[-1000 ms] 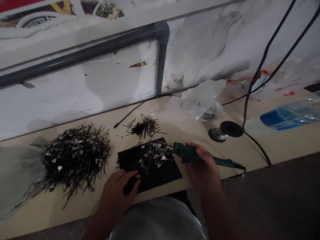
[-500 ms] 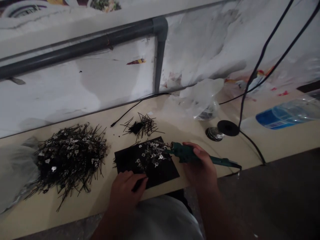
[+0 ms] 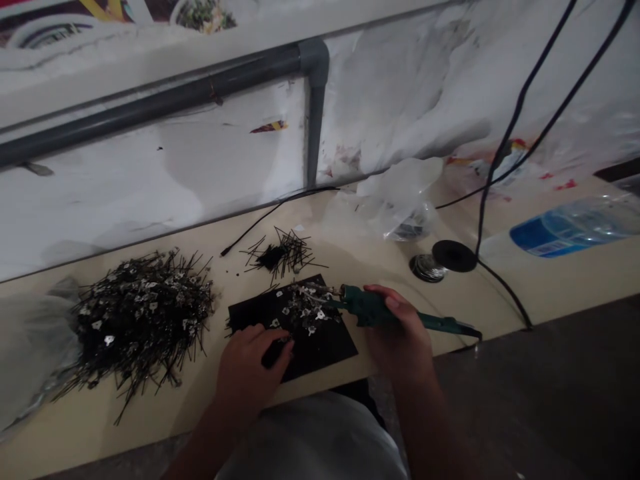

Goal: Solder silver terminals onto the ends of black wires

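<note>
My right hand [image 3: 403, 330] is closed round the handle of a green soldering iron [image 3: 370, 307], whose tip end points left over a black mat [image 3: 320, 353]. Under that tip lies a cluster of small silvery metal tabs [image 3: 307, 310] on the mat. At the mat's front left corner, my left hand [image 3: 253, 367] has thumb and fingers pinched on a small black piece [image 3: 273, 353]; its exact kind is too dark to tell. Behind the mat is a little heap of short black wires [image 3: 287, 253].
A large pile of black wires with metal tabs [image 3: 145, 313] lies at left, beside a plastic bag [image 3: 35, 353]. To the right are a solder spool [image 3: 453, 257], a clear plastic bag [image 3: 405, 200], a blue-labelled bottle [image 3: 555, 230] and hanging black cables [image 3: 520, 100].
My left hand has shifted slightly up and forward over the mat with the black piece. The soldering iron and my right hand stay almost in place.
</note>
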The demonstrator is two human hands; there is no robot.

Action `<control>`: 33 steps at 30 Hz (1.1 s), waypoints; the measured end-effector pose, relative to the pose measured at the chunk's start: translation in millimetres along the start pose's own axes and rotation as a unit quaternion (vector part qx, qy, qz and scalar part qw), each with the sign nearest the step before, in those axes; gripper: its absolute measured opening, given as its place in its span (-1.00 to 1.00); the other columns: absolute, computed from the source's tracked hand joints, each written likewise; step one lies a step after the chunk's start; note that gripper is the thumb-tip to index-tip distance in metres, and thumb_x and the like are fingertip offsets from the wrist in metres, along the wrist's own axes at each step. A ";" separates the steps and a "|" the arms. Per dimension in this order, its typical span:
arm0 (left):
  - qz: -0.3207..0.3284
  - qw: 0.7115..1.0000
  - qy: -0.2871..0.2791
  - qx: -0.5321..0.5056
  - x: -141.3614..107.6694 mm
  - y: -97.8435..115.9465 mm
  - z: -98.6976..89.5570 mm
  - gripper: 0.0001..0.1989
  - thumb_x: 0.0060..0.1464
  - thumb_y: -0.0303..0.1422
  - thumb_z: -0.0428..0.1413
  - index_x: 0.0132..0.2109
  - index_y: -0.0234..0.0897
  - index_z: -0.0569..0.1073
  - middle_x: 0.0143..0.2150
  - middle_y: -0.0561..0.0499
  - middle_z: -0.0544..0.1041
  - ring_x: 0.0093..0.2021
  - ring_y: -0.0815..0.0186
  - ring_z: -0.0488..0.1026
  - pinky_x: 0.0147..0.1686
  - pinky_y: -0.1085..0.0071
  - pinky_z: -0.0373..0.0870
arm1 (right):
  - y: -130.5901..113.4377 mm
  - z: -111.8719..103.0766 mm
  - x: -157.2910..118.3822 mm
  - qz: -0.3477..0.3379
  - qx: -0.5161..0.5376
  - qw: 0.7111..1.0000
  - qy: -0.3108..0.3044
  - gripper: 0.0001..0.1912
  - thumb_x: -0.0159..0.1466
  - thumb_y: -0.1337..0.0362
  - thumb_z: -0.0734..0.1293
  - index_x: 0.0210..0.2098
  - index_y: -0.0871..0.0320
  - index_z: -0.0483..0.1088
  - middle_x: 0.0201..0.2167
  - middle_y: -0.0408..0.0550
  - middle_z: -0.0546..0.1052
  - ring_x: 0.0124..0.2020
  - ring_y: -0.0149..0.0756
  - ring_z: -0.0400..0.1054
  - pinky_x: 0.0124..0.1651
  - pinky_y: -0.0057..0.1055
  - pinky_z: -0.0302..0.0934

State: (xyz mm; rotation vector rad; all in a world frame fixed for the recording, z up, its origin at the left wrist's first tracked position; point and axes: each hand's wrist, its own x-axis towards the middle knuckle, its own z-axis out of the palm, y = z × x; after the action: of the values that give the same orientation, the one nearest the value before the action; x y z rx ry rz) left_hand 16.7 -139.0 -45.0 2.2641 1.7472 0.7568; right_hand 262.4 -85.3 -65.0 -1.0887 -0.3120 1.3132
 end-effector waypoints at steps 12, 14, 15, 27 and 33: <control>-0.033 0.999 -0.014 -0.015 -8.9 5.4 -18.4 -0.81 0.37 -0.23 0.17 -0.20 -0.09 0.66 -0.30 0.03 0.68 -0.24 0.16 0.63 -0.24 0.29 0.54 | -4.0 -0.6 0.6 -0.011 -0.006 0.999 -0.029 -0.72 0.00 0.03 0.61 -0.34 0.01 0.70 -0.26 -0.09 0.68 -0.23 -0.22 0.51 -0.15 -0.26 0.41; -0.018 1.000 0.004 0.008 -23.4 4.3 -15.9 -0.77 0.41 -0.20 0.15 -0.21 -0.09 0.65 -0.31 0.03 0.67 -0.27 0.16 0.62 -0.22 0.26 0.53 | -4.4 -0.6 0.9 -0.013 -0.003 1.000 -0.027 -0.75 -0.01 0.05 0.61 -0.37 -0.01 0.69 -0.28 -0.11 0.68 -0.24 -0.22 0.52 -0.17 -0.28 0.43; -0.014 1.000 0.006 0.013 -29.6 2.9 -13.5 -0.77 0.42 -0.19 0.15 -0.18 -0.10 0.65 -0.31 0.02 0.67 -0.27 0.16 0.62 -0.22 0.27 0.52 | -4.7 -1.0 0.9 -0.012 -0.001 1.000 -0.025 -0.75 -0.01 0.06 0.62 -0.37 -0.01 0.69 -0.29 -0.12 0.68 -0.24 -0.22 0.53 -0.16 -0.29 0.43; -0.006 0.999 -0.017 -0.027 -37.2 1.4 -0.7 -0.93 0.39 -0.35 0.23 -0.04 -0.14 0.61 -0.31 0.08 0.55 -0.31 0.29 0.49 -0.20 0.35 0.39 | -13.0 -6.3 -6.4 -0.022 -0.052 0.998 -0.039 -0.68 -0.01 0.00 0.63 -0.33 0.03 0.72 -0.35 -0.12 0.66 -0.31 -0.32 0.51 -0.23 -0.43 0.42; 0.025 0.999 -0.016 -0.041 -29.3 8.6 -1.8 -0.90 0.34 -0.46 0.23 -0.11 -0.12 0.59 -0.38 0.14 0.51 -0.38 0.34 0.44 -0.25 0.38 0.35 | -13.4 -6.0 -8.2 -0.031 -0.066 0.995 -0.064 -0.68 0.00 -0.02 0.65 -0.33 -0.01 0.73 -0.43 -0.14 0.66 -0.43 -0.33 0.53 -0.35 -0.45 0.42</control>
State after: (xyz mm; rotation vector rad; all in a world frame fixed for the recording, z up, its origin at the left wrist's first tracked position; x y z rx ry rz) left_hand 17.9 -169.4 -47.9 2.2605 1.6218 0.7806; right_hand 272.5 -93.7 -54.5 -1.0980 -0.5300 1.3230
